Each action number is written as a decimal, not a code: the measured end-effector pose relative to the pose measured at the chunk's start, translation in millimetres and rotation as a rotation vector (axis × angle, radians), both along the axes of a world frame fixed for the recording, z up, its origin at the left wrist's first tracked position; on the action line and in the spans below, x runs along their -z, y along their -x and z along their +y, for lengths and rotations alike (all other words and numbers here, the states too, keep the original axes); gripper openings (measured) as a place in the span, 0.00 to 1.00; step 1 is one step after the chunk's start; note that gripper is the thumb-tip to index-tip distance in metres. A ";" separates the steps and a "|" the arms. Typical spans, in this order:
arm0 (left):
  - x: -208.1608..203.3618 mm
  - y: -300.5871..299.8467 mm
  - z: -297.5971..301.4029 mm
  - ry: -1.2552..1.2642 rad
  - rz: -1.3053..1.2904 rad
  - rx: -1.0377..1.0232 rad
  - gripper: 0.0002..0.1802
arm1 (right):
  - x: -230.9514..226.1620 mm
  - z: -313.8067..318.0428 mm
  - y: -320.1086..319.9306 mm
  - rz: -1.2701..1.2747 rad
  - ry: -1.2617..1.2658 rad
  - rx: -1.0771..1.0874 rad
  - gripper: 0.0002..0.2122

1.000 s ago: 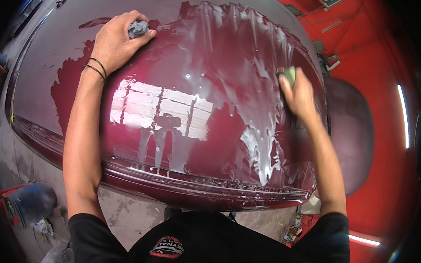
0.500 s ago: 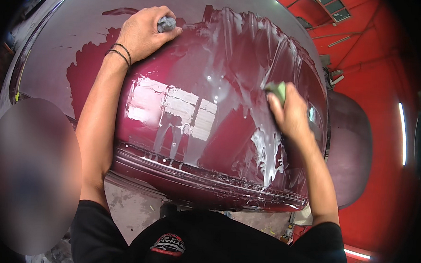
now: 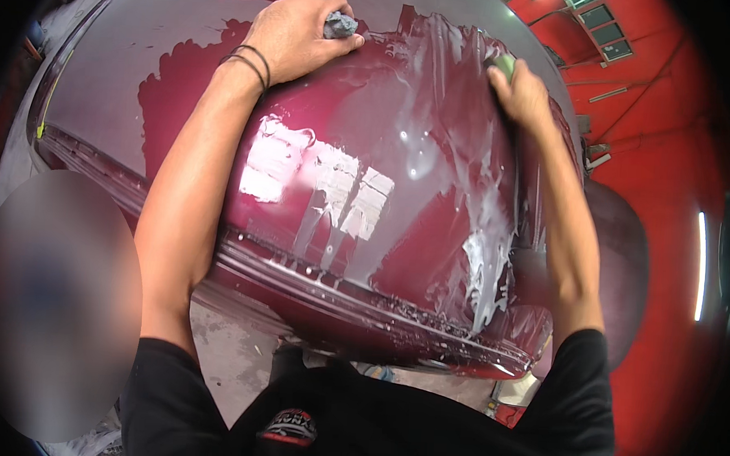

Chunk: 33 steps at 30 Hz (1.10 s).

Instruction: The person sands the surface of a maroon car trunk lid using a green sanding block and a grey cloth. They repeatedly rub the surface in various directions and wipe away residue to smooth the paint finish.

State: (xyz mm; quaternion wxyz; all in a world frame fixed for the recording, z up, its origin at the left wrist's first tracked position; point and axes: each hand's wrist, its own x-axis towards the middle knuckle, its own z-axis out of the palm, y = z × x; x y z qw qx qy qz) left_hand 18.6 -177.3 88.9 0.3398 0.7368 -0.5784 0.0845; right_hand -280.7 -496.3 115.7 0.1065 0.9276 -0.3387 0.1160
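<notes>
Since the earlier frame, the green pad (image 3: 503,66) has been moved up the panel (image 3: 313,103), away from the body; the grey wad (image 3: 340,25) has been kept at about the same spot, with the whole view shifted a bit. The green pad is now held near the far right part of the wet area. It is grasped by the right hand (image 3: 524,96), fingers curled over it, thumb on the near side. Exact contact with the panel can't be told; slight blur there. The grey wad is gripped by the left hand (image 3: 292,33) between thumb and fingers, at the upper left edge of the wet area. Two dark bands (image 3: 248,62) are worn on the left wrist.

The panel is maroon, glossy where wet, dull grey-purple toward the upper left. Milky film (image 3: 485,270) is streaked down its right side; a bright reflection (image 3: 270,159) is seen between the forearms. The near edge is bordered by dark ribbed trim (image 3: 346,296), dotted with droplets. A dull purple rounded part (image 3: 628,264) is seen right of the right forearm. Beyond it, a red surface (image 3: 669,160) is crossed by a light tube (image 3: 700,267). A black shirt (image 3: 356,423) is worn.
</notes>
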 end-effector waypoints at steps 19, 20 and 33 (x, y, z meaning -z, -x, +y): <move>-18.3 2.6 4.0 -0.037 0.020 0.040 0.21 | -7.1 30.0 -72.8 -0.028 0.005 -0.187 0.27; -16.0 -2.9 10.4 -0.081 0.037 0.030 0.21 | -5.5 86.5 -62.0 -0.120 -0.052 -0.254 0.24; -18.2 12.2 -6.4 -0.003 -0.022 0.035 0.21 | -18.3 23.2 -125.1 -0.088 0.002 -0.206 0.29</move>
